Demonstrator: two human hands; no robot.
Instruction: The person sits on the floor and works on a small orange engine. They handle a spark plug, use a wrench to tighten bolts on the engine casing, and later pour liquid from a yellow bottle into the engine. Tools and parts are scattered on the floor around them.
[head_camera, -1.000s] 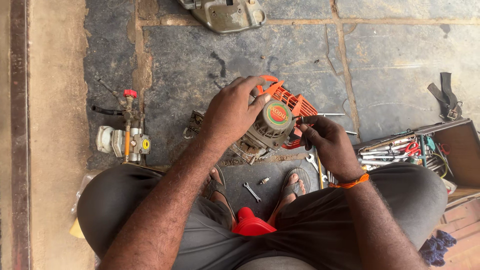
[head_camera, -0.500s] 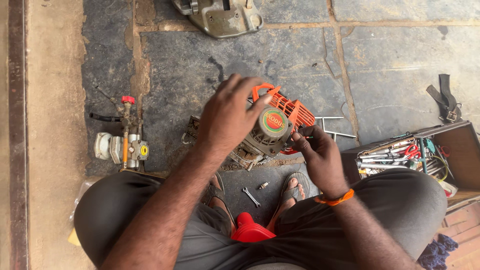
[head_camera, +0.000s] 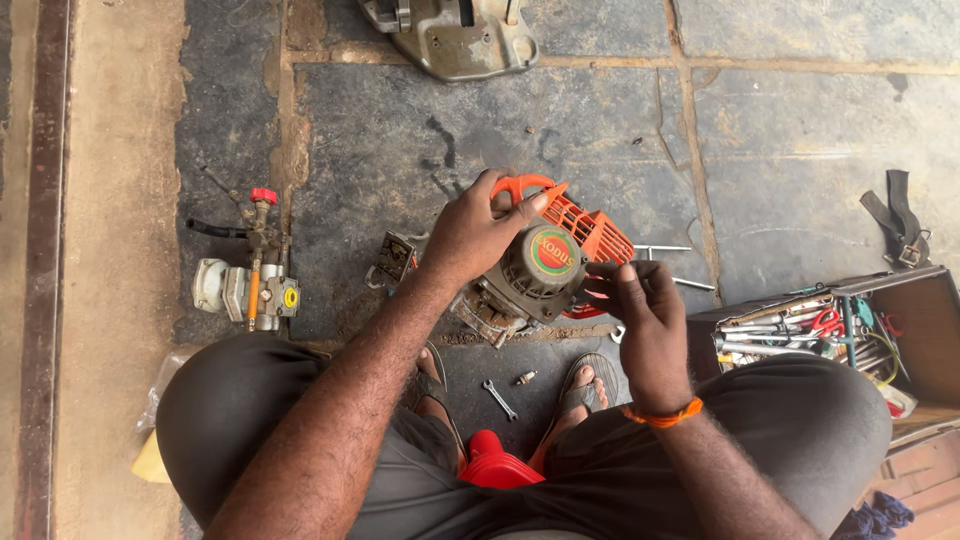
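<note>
Head cam looking straight down at a person squatting on a stone-slab floor (head_camera: 400, 110), working on a small engine (head_camera: 535, 270) with an orange cover. It sits on the floor just ahead of the sandalled feet, between both hands. Left hand (head_camera: 475, 230) is draped over the top left of the engine, fingers curled and pinched onto the orange loop handle (head_camera: 520, 187) at its top edge, thumb lying along the loop. Right hand (head_camera: 645, 320) is on the engine's right side, fingertips bunched together and pressing at the orange housing next to the round recoil cap with the red and green sticker. Can't tell whether those fingers are pinching something tiny or just touching the plastic.

Around it: a small spanner (head_camera: 499, 398) and a little bolt on the floor between the feet, a carburettor-looking part with a red knob (head_camera: 250, 280) off to the left, an open tool box (head_camera: 830, 330) full of pliers and spanners on the right, a grey metal housing (head_camera: 455, 35) at the top, and something red plastic (head_camera: 497, 468) near the lap.
</note>
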